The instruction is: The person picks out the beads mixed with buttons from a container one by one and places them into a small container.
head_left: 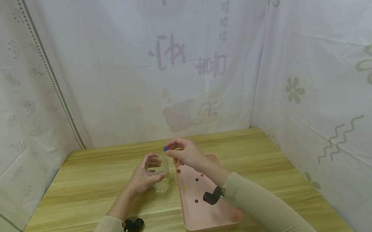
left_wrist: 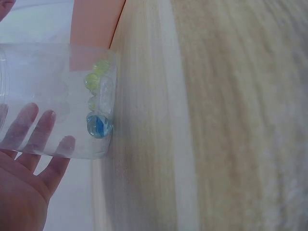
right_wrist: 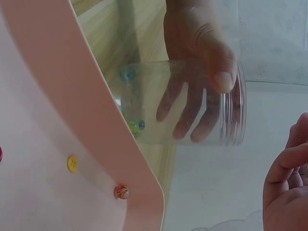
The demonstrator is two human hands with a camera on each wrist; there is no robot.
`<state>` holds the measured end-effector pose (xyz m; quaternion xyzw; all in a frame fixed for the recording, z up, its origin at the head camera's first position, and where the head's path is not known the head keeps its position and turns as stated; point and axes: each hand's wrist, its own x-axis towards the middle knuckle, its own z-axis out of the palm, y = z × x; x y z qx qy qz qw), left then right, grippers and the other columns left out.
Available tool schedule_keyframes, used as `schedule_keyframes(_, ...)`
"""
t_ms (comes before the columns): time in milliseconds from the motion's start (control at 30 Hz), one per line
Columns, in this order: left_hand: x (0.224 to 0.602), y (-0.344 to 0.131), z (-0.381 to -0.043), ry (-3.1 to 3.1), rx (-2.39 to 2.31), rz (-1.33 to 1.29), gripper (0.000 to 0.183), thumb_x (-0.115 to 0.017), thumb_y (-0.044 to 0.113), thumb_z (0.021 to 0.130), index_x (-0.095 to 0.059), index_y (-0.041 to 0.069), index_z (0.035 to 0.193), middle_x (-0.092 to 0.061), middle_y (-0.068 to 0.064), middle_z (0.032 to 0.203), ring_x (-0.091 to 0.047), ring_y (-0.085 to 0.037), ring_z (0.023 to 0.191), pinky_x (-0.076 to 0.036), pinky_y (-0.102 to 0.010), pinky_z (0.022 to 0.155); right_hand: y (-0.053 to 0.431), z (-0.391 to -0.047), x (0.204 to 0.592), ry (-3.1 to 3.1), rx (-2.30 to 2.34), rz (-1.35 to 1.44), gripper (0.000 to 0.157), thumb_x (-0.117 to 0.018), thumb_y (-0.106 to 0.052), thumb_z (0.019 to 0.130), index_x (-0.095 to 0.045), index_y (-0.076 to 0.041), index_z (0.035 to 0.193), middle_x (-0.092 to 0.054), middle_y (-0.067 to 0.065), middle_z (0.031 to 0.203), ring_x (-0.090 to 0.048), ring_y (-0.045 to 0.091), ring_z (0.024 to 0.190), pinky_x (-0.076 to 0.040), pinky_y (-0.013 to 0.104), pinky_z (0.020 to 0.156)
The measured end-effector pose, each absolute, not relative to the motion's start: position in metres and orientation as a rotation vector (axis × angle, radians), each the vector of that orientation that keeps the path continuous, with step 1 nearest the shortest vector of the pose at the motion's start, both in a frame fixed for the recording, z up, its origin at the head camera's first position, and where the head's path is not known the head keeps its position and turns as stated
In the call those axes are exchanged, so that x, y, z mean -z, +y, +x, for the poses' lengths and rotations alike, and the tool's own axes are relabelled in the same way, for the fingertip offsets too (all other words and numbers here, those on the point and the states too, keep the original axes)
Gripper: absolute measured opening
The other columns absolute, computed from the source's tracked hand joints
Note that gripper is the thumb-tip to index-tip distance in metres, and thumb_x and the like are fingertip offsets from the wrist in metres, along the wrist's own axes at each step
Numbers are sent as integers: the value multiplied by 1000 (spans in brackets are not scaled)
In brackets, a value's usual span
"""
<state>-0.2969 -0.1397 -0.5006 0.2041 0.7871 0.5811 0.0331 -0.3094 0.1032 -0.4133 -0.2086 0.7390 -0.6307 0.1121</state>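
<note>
My left hand (head_left: 141,179) grips a clear, lidless jar (head_left: 160,187) that stands upright on the table, thumb on one side and fingers round the other. Inside, at the bottom, lie yellow-green marbles (left_wrist: 92,82) and a clear marble with a blue swirl (left_wrist: 99,126), as the left wrist view shows. Just right of the jar's mouth and a little above it, my right hand (head_left: 190,156) pinches a small blue round piece (head_left: 165,149) between thumb and fingertips. In the right wrist view the curled right hand (right_wrist: 288,185) hides that piece.
A pink tray (head_left: 213,221) lies right of the jar, under my right forearm. Scattered in it are a yellow button (right_wrist: 72,163), an orange-red swirled marble (right_wrist: 122,192) and several small dark or red pieces. Printed white curtains (head_left: 118,81) enclose the wooden table (head_left: 63,206).
</note>
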Motion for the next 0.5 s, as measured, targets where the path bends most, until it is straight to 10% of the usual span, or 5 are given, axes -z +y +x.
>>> schedule_keyframes(500,500,-139,-296,2446,-1763,624,79,-86,20,95,-40,6,157,-57,-26,152,-58,-49,141,-59,-54,110,95,-305,424,2224,1732,-640,32,-73,-20,106,-70,-6,135,-68,4,116,-62,14,71,-51,26,54)
